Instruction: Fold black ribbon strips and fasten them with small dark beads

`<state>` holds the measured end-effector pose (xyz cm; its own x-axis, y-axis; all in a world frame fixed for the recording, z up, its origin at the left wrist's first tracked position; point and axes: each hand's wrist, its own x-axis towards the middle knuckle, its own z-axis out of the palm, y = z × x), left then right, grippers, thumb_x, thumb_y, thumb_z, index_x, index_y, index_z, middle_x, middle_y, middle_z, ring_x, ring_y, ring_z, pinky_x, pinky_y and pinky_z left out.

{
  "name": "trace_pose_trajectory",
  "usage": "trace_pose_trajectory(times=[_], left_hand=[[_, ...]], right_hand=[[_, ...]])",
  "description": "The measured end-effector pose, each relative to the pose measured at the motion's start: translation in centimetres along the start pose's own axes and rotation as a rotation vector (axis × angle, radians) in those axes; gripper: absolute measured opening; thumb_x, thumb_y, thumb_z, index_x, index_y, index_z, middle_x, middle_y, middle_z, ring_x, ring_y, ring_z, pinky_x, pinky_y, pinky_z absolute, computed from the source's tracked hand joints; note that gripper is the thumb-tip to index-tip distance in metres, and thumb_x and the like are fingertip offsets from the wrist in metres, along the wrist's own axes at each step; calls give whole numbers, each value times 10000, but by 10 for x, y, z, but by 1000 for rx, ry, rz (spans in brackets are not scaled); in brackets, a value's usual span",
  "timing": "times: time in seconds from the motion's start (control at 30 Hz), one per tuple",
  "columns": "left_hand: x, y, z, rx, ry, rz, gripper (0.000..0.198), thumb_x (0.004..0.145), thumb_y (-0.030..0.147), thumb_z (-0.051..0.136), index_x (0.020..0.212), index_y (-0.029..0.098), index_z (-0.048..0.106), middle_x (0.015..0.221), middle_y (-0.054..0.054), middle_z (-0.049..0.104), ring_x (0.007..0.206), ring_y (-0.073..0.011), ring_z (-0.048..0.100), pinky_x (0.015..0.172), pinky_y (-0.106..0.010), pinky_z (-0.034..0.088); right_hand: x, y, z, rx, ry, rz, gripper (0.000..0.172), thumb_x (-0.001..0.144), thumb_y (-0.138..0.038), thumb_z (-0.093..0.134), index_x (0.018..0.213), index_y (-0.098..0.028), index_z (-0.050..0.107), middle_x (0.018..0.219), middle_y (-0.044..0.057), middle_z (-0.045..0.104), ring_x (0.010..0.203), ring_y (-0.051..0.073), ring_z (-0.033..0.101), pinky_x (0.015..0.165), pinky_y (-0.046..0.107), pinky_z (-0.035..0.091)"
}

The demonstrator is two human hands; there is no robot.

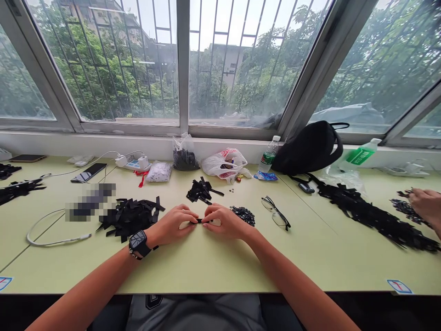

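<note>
Between my two hands, just above the pale green table (pixel 220 266), is a short black fabric strip (pixel 197 221). Thumb and fingertips of my left hand (pixel 172 225) pinch one end, and my right hand (pixel 225 221) pinches the other; the fingers partly hide it. A loose heap of black strips (pixel 129 218) lies to the left of my left hand. Beyond my fingers sits a smaller bunch of strips (pixel 201 189). Small round black pieces, like snap buttons (pixel 244 215), are piled just past my right hand.
Eyeglasses (pixel 276 213) lie right of the button pile. Along the window stand a bag of dark pieces (pixel 186 154), a white plastic bag (pixel 223 164), a water bottle (pixel 269 155) and a black backpack (pixel 310 147). At far right, another person's hand (pixel 427 204) works near a long strip pile (pixel 379 218).
</note>
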<state>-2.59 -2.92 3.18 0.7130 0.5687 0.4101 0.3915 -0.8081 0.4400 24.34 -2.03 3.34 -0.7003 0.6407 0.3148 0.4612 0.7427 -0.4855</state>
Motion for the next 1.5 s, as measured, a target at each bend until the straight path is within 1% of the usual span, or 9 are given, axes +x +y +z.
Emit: trace_pose_trajectory(times=[0.17, 0.33, 0.5, 0.67, 0.9, 1.0, 1.13, 1.27, 1.5], left_hand=[[0, 1, 1, -15, -4, 16, 206, 1012, 193, 628, 1130, 260, 784, 1216, -24, 780, 1097, -237, 623, 1007, -398, 534], [1, 2, 1, -5, -4, 18, 188, 1011, 196, 631, 1098, 259, 786, 1195, -19, 786, 1076, -238, 628, 988, -395, 539], [3, 6, 1, 27, -13, 42, 315, 998, 159, 623, 1269, 268, 743, 1275, -26, 761, 1085, -239, 634, 1011, -411, 535], [4, 8, 1, 65, -43, 59, 287, 1019, 165, 592, 1207, 281, 775, 1294, -11, 756, 1112, -240, 618, 1009, -407, 534], [3, 6, 0, 68, -37, 59, 277, 1033, 187, 594, 1209, 291, 780, 1279, -19, 762, 1106, -243, 617, 998, -408, 536], [4, 8, -2, 55, -35, 65, 277, 1037, 186, 589, 1209, 293, 777, 1267, -23, 766, 1094, -238, 624, 995, -404, 536], [5, 10, -4, 44, -45, 73, 273, 1024, 174, 605, 1212, 284, 770, 1254, -31, 768, 1083, -231, 645, 984, -389, 541], [6, 11, -5, 55, -57, 78, 289, 1022, 164, 604, 1236, 286, 755, 1275, -29, 759, 1088, -228, 654, 988, -391, 535], [4, 9, -3, 66, -61, 49, 290, 1012, 158, 609, 1238, 278, 746, 1302, -29, 739, 1118, -237, 629, 1015, -398, 521]], right_hand=[[0, -1, -1, -21, 7, 5, 120, 942, -257, 735, 1000, -262, 841, 952, 41, 743, 869, 189, 663, 842, 331, 507], [1, -2, -1, -24, 4, 3, 111, 947, -277, 740, 995, -261, 839, 960, 40, 743, 876, 190, 664, 842, 327, 501], [1, -3, -1, -32, 2, 5, 116, 953, -267, 728, 993, -260, 837, 952, 39, 742, 879, 190, 663, 824, 318, 496], [1, -2, 0, -38, 5, 6, 112, 937, -247, 740, 994, -260, 835, 948, 37, 742, 884, 190, 668, 826, 312, 498], [1, -1, 1, -22, 15, 3, 109, 939, -256, 739, 1000, -257, 829, 963, 40, 744, 893, 192, 672, 835, 312, 507], [1, -2, 0, -10, 11, 4, 125, 935, -250, 740, 1028, -258, 824, 966, 42, 744, 896, 194, 674, 835, 311, 509], [1, -5, -2, -1, 8, 13, 195, 927, -235, 743, 1110, -256, 805, 989, 48, 743, 902, 197, 673, 838, 316, 511], [1, -5, -2, 11, 2, 11, 229, 928, -228, 734, 1148, -257, 793, 1019, 56, 743, 926, 206, 674, 853, 325, 514], [1, -6, -2, -3, -9, 10, 284, 940, -228, 721, 1215, -267, 782, 1039, 63, 741, 942, 210, 677, 864, 328, 520]])
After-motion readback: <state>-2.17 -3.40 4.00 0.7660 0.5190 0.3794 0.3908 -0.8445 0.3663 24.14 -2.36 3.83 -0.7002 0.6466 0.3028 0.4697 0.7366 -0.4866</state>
